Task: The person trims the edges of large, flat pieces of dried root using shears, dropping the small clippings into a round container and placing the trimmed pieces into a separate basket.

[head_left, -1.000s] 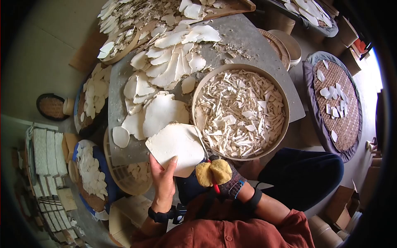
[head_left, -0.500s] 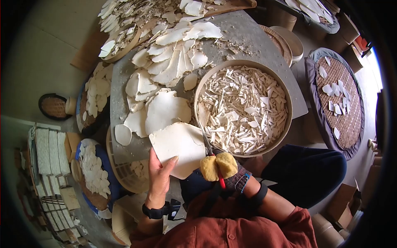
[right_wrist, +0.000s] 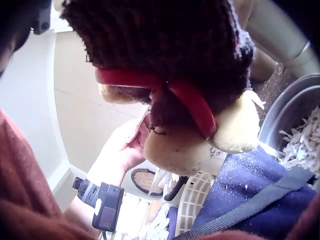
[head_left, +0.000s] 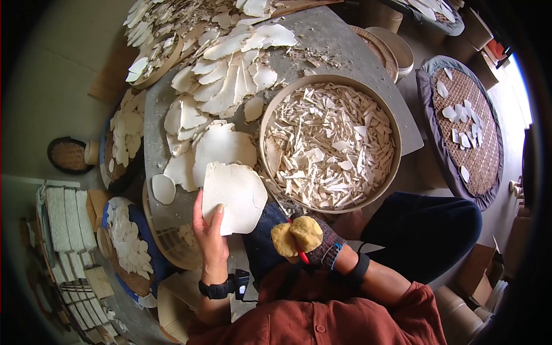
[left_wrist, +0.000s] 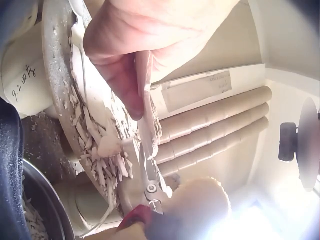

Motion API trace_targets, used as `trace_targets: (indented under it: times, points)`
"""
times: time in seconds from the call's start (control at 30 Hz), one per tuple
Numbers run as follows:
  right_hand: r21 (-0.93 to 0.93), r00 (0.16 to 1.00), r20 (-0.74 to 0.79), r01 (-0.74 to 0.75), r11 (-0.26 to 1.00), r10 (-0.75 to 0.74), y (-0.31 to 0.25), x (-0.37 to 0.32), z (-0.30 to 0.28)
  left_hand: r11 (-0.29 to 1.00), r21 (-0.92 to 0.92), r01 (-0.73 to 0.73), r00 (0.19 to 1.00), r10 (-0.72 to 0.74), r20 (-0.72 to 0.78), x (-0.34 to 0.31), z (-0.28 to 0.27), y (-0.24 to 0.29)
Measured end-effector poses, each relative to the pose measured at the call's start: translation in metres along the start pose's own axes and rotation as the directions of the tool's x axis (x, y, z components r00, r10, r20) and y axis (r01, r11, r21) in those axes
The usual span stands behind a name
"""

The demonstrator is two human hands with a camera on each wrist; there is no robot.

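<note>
My bare left hand (head_left: 213,241) pinches a flat, thin off-white slab (head_left: 237,198), thumb on its upper face and fingers beneath. In the left wrist view the slab is edge-on. A dark knitted glove covers my right hand (head_left: 323,241), which grips red-handled scissors (left_wrist: 151,188). Lumps of yellow foam (head_left: 306,233) wrap the scissor handles and hide part of the fingers. In the left wrist view the blades overlap the slab's lower edge. A round tub (head_left: 263,135) full of narrow white strips stands just beyond both hands.
Larger white slabs (head_left: 230,86) lie piled on the grey table (head_left: 322,40), left of the tub. Crumbs are strewn behind it. A round woven tray (head_left: 480,161) with several white pieces stands at right. More trays of slabs (head_left: 129,241) are on the left.
The slab has turned in my left hand and shifted slightly left. The scissors, whose blade ran along its right side, have drawn back towards my body. The head view has shifted slightly.
</note>
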State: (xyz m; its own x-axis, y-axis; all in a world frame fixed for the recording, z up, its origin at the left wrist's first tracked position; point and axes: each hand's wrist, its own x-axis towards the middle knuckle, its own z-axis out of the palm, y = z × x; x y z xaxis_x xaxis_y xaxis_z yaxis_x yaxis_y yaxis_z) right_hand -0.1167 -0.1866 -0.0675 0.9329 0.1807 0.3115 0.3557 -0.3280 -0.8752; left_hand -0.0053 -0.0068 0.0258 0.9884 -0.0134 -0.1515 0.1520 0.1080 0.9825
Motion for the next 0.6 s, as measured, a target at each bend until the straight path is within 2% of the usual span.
trace_targets:
  times: [0.13,0.2,0.33,0.5,0.6]
  points:
    - [0.102,0.998,0.052,-0.047,0.994,0.042,0.001,0.0,-0.005,0.999,-0.037,0.0,1.0,0.001,0.014,0.006,-0.004,0.003]
    - [0.172,0.997,0.069,-0.044,0.984,0.033,-0.01,0.009,-0.013,0.999,-0.014,0.028,0.996,-0.027,0.085,0.005,-0.007,0.007]
    - [0.081,0.989,0.144,-0.041,0.996,0.029,-0.007,0.009,-0.018,0.998,0.017,0.058,0.988,-0.06,0.143,0.005,-0.007,0.011]
    - [-0.004,0.981,0.19,-0.03,1.0,0.03,-0.023,0.013,-0.023,0.991,0.05,0.125,0.984,-0.13,0.124,0.015,-0.016,0.008]
    - [-0.049,0.979,0.204,0.031,0.998,-0.02,-0.007,0.007,-0.012,0.989,0.056,0.134,0.974,-0.142,0.18,0.019,-0.014,0.014]
